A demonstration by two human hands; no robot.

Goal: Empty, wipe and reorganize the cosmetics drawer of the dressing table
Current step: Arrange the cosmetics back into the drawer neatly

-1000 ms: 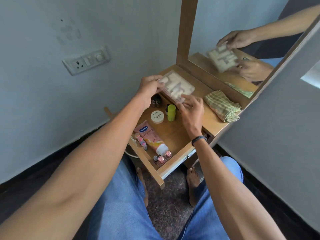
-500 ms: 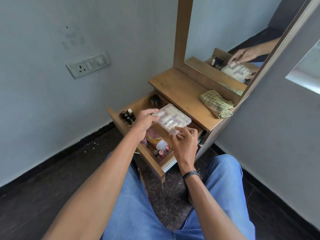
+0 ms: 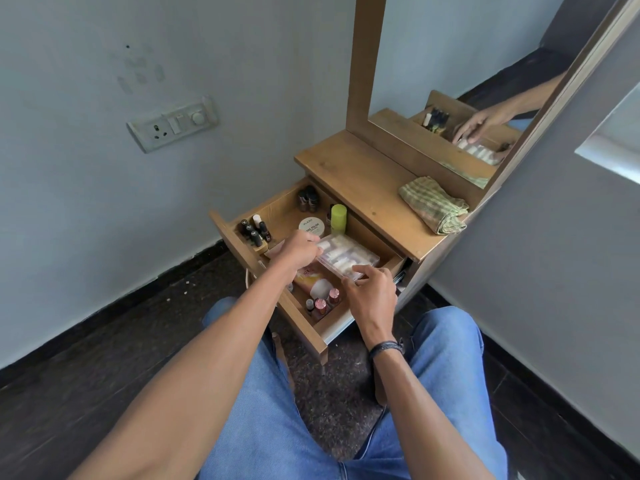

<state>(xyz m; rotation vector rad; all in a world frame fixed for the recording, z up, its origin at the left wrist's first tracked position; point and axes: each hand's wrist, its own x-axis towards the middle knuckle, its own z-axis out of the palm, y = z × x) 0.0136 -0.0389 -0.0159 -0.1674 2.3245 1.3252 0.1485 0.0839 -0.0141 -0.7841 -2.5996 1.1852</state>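
Our left hand (image 3: 299,249) and right hand (image 3: 372,294) both pinch the clear case (image 3: 348,256) over the drawer (image 3: 273,202); reorganizing, we reckon. Next: settle it flat.

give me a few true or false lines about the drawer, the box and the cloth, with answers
1. The left hand and the right hand both hold the clear box over the open drawer. True.
2. The checked cloth lies inside the drawer. False: it lies folded on the table top.
3. The yellow-green tube stands upright in the drawer. True.
4. The white round jar sits on the table top. False: it is in the drawer, beside the tube.
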